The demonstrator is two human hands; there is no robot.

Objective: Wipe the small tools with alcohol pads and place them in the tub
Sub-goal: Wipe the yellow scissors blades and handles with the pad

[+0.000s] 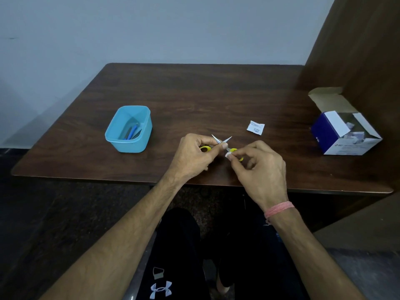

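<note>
Small scissors [221, 144] with yellow handles are held open above the near part of the table [194, 94].

The scissors are gripped by the left hand [194, 156], while a white alcohol pad [227, 155] is pinched in the right hand [259, 167] against one blade. Blue tools are seen in the blue tub [128, 129] to the left. A torn wrapper [255, 127] bears unreadable print. On the open box [344, 133] at the right edge, "BD" can be read. Bare tabletop lies behind the hands.
</note>
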